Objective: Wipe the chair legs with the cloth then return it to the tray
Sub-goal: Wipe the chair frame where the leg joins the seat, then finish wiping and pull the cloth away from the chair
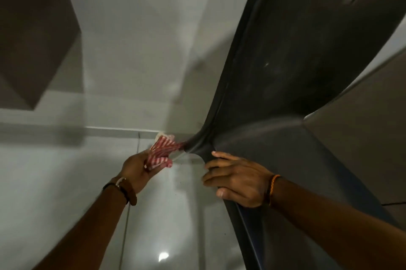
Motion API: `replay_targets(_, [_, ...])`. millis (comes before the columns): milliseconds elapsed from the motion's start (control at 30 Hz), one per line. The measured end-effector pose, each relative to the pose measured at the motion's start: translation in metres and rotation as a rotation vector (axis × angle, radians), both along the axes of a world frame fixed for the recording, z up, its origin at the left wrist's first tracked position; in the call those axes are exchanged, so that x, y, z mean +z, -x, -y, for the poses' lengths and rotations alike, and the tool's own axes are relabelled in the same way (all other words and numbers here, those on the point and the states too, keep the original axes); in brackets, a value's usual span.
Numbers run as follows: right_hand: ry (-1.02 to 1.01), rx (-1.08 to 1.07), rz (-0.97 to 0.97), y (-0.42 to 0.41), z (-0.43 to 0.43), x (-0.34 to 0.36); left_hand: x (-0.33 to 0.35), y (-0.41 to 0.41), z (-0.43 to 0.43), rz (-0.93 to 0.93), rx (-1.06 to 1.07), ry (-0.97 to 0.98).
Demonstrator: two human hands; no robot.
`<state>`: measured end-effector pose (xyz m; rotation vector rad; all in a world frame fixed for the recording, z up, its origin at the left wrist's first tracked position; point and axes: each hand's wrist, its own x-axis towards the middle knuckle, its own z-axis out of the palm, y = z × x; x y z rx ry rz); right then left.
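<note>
A dark grey plastic chair (274, 76) fills the right half of the head view, seen from very close. Its leg (197, 145) narrows to a point near the tiled floor at the centre. My left hand (136, 171) is shut on a red-and-white striped cloth (162, 152), and the cloth is pressed against the left side of that leg. My right hand (237, 179) grips the chair's edge just right of the leg, fingers curled over the rim. A watch sits on my left wrist, an orange band on my right. No tray is in view.
Glossy pale floor tiles (66, 182) spread under both arms, with a lamp's reflection low in the centre. A white wall (136, 50) rises behind. A brown boxy piece of furniture (33, 34) stands at the upper left.
</note>
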<state>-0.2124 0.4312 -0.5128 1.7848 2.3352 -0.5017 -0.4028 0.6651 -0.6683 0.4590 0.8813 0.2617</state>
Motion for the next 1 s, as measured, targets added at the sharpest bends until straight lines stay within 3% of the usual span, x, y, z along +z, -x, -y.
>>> replay_targets(100, [0.007,-0.043,0.046,0.007,0.003,0.008,0.049,0.034,0.012,0.012,-0.024,0.002])
replay_targets(267, [-0.114,-0.271,-0.086,0.038,0.030,0.049,0.122,0.071,0.043,0.031,-0.358,-0.213])
replay_targets(433, [-0.209,-0.539,-0.142,0.044,0.096,0.136,0.222,0.063,0.081,0.091,-0.471,-0.196])
replay_targets(600, [-0.243,-0.758,-0.016,0.010,0.192,0.259,0.376,0.002,0.139,0.140,-0.546,-0.439])
replay_targets(733, [-0.338,-0.959,0.105,-0.012,0.286,0.355,0.465,-0.068,0.191,0.267,-0.615,-0.326])
replay_targets(1000, [-0.445,-1.382,0.333,-0.016,0.497,0.474,0.583,-0.176,0.358,0.225,-0.685,-0.535])
